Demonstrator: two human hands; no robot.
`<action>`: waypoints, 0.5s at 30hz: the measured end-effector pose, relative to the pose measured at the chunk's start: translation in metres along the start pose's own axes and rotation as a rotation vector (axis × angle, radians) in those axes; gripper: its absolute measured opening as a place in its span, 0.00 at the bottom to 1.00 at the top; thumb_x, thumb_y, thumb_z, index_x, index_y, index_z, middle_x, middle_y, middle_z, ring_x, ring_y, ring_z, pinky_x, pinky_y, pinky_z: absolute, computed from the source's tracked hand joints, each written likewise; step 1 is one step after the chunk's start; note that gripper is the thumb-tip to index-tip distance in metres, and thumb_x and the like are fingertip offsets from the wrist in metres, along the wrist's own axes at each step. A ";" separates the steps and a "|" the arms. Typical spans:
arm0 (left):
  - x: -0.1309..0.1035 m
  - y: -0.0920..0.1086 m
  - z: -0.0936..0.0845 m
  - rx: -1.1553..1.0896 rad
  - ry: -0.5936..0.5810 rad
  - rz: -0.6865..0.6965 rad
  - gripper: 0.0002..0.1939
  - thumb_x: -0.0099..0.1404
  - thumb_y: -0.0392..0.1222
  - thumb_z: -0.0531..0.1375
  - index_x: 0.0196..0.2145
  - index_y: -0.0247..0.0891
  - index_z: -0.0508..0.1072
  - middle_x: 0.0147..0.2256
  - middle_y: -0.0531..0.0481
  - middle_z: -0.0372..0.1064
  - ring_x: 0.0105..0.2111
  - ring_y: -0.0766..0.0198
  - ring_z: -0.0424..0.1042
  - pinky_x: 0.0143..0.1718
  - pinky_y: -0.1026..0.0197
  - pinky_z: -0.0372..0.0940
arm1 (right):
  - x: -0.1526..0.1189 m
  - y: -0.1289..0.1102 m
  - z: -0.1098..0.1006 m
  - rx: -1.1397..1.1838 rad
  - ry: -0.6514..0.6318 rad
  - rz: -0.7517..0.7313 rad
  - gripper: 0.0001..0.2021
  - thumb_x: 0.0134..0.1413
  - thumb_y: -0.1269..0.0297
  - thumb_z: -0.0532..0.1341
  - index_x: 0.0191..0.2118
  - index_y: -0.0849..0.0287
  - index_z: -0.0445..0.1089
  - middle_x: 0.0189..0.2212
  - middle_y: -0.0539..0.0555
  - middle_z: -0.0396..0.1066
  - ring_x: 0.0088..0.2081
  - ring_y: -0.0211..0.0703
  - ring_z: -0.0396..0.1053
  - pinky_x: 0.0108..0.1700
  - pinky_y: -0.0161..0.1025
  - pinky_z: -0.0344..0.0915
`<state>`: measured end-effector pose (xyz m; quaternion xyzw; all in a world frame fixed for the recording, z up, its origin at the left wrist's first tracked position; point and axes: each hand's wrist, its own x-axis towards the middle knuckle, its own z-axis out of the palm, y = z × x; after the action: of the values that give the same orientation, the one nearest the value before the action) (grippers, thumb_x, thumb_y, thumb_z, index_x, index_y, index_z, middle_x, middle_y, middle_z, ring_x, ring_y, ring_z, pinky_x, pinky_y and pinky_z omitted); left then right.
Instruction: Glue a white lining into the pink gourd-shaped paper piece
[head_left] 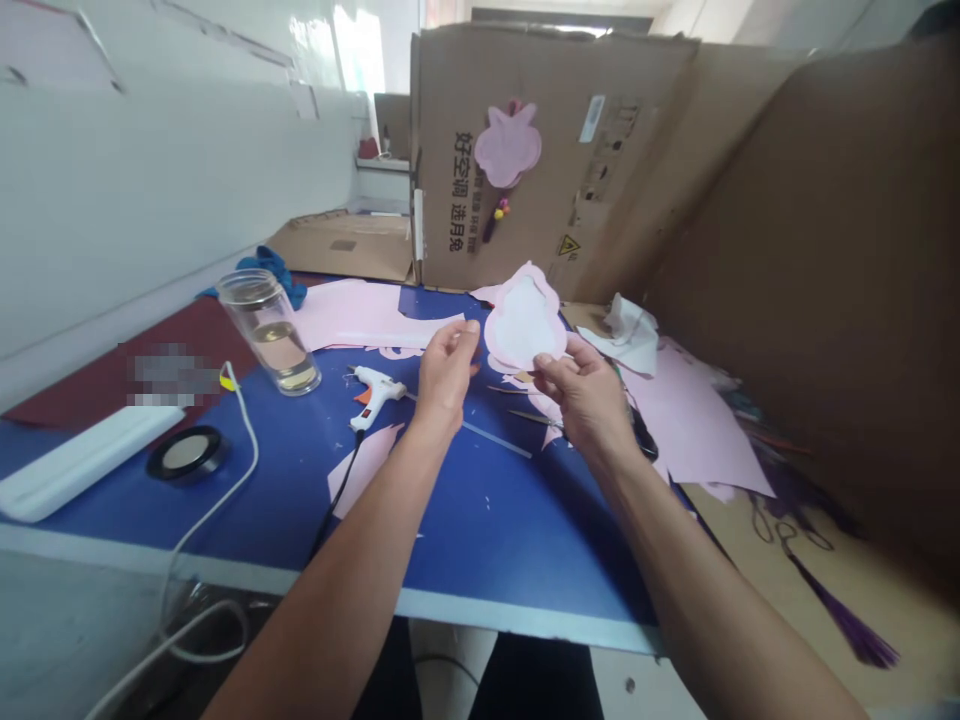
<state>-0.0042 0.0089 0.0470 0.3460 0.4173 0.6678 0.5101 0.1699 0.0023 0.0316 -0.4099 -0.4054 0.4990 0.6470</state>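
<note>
My right hand (589,390) pinches the lower right edge of a pink scalloped felt-like cut-out (494,330) with a white inner piece (525,315), holding it upright above the table. To its left, apart from the cut-out, is my left hand (446,375). Its thumb and fingers are drawn together, and whatever may be between them is hidden. A white hot glue gun (377,395) with an orange trigger lies left of that hand. Scissors (536,417) rest below the cut-out, partly behind my right hand. A clear glue stick (495,438) extends along the blue table.
At left stand a glass of pale liquid (281,350), a tape roll (187,453) and a white power strip (90,460) with a cable. Pink sheets (705,420) lie on both sides. A cardboard box (450,90) with a hanging pink ornament (508,148) rises behind; a purple tassel (847,615) lies right.
</note>
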 end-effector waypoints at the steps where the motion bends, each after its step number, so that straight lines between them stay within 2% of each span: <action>1: 0.001 -0.004 -0.001 -0.017 -0.091 -0.057 0.12 0.72 0.50 0.69 0.46 0.39 0.81 0.45 0.44 0.82 0.40 0.61 0.81 0.41 0.61 0.73 | 0.000 0.001 0.001 -0.007 -0.005 0.002 0.28 0.37 0.59 0.83 0.47 0.54 0.80 0.33 0.49 0.82 0.33 0.40 0.77 0.40 0.40 0.75; 3: 0.000 -0.012 -0.001 -0.058 -0.216 -0.177 0.13 0.72 0.49 0.70 0.46 0.37 0.81 0.43 0.42 0.83 0.38 0.59 0.82 0.42 0.58 0.75 | -0.001 0.003 0.002 -0.014 -0.011 0.006 0.28 0.37 0.58 0.83 0.47 0.54 0.80 0.33 0.49 0.82 0.32 0.40 0.76 0.40 0.41 0.75; 5: -0.002 -0.018 0.000 -0.092 -0.253 -0.268 0.10 0.72 0.45 0.70 0.44 0.35 0.81 0.39 0.41 0.84 0.35 0.59 0.83 0.42 0.58 0.76 | -0.002 0.005 0.003 -0.023 -0.019 0.011 0.29 0.37 0.57 0.83 0.49 0.54 0.80 0.32 0.48 0.81 0.32 0.40 0.75 0.40 0.40 0.74; 10: -0.002 -0.027 0.000 -0.111 -0.214 -0.346 0.08 0.75 0.39 0.66 0.39 0.31 0.82 0.36 0.38 0.84 0.33 0.59 0.84 0.38 0.60 0.76 | 0.000 0.009 0.001 -0.069 -0.056 0.013 0.29 0.39 0.57 0.82 0.50 0.54 0.79 0.32 0.47 0.81 0.30 0.37 0.71 0.40 0.39 0.72; 15: 0.001 -0.028 -0.003 -0.144 -0.194 -0.353 0.07 0.74 0.40 0.69 0.40 0.32 0.83 0.37 0.38 0.85 0.33 0.58 0.85 0.38 0.60 0.78 | 0.002 0.009 -0.001 -0.074 -0.068 0.011 0.26 0.40 0.58 0.81 0.48 0.54 0.79 0.32 0.47 0.80 0.31 0.38 0.72 0.41 0.39 0.72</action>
<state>0.0040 0.0125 0.0202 0.2931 0.3715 0.5597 0.6803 0.1682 0.0056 0.0230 -0.4183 -0.4430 0.5008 0.6147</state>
